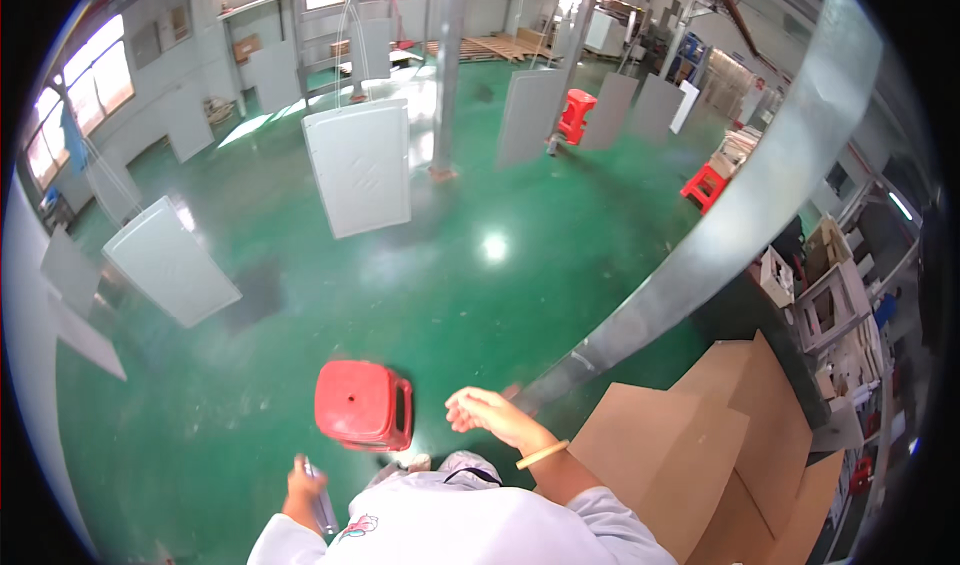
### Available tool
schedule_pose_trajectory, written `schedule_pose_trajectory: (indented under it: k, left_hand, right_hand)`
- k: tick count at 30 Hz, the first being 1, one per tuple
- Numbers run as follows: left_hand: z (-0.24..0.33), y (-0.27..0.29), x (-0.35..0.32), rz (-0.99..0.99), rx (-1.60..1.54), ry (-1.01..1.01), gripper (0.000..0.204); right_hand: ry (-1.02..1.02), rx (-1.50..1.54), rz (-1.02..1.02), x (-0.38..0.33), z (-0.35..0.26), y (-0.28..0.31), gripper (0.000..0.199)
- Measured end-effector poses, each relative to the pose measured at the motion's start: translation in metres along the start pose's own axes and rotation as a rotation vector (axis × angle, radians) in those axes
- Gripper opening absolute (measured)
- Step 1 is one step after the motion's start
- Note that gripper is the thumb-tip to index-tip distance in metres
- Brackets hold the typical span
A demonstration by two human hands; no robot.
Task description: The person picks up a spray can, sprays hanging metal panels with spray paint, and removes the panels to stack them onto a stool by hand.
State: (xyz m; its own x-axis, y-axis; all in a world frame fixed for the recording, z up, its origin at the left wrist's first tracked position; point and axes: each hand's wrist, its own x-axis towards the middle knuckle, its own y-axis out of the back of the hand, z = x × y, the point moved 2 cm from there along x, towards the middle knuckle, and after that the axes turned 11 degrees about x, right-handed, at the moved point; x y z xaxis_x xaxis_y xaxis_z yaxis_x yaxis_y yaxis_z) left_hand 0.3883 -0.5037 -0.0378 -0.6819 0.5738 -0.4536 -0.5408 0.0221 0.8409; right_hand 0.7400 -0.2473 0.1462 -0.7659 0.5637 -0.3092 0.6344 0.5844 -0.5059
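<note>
My left hand (304, 482) is low beside my body, its fingers closed around a slim, flat, grey object (322, 510). The kind of that object is too blurred to tell. In front of my torso, my right hand (484, 411) is raised with loosely bent fingers, and nothing shows in it. A yellow band (543, 454) circles the right wrist. Between the two hands, a little farther off, a red plastic stool (357, 403) stands on the green floor (440, 305). My right hand is nearest to this stool and to the foot of a metal post (690, 265), apart from both.
Brown cardboard sheets (650, 445) lie close on my right. Pale panels hang ahead, among them a white panel (360, 170), a left panel (172, 262) and a grey panel (530, 115). Farther off are another post (449, 75), red stools (577, 117) and a cluttered shelf (850, 365).
</note>
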Motion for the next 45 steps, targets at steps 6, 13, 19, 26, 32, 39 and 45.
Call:
schedule_pose_trajectory:
  k: [6,13,19,26,32,39,45]
  left_hand:
    - [0.367,0.158,0.095,-0.050,-0.838,-0.688,0.079]
    - [0.630,0.116,0.155,0.373,0.243,-1.049,0.070]
    - [0.766,0.140,0.222,-0.560,-1.154,-0.799,0.087]
    - [0.909,0.142,0.317,-0.269,-1.040,-0.906,0.090]
    - [1.008,0.147,0.371,-0.039,-0.787,-0.952,0.097]
    - [1.053,0.101,0.388,0.189,-0.805,-0.693,0.099]
    - [1.113,0.028,0.344,0.443,-0.757,-0.385,0.097]
  right_hand:
    - [0.171,0.044,0.258,0.108,-0.116,0.130,0.027]
    - [0.200,0.198,0.633,0.226,-0.215,0.304,0.028]
    - [0.244,0.200,0.679,0.289,-0.315,0.409,0.030]
    - [0.392,0.096,0.713,0.413,-0.434,0.552,0.040]
    - [0.410,-0.150,0.850,0.532,-0.536,0.696,0.070]
    - [0.444,-0.660,0.393,0.662,-0.606,0.865,0.076]
    - [0.367,-0.379,0.135,0.701,-0.532,0.911,0.042]
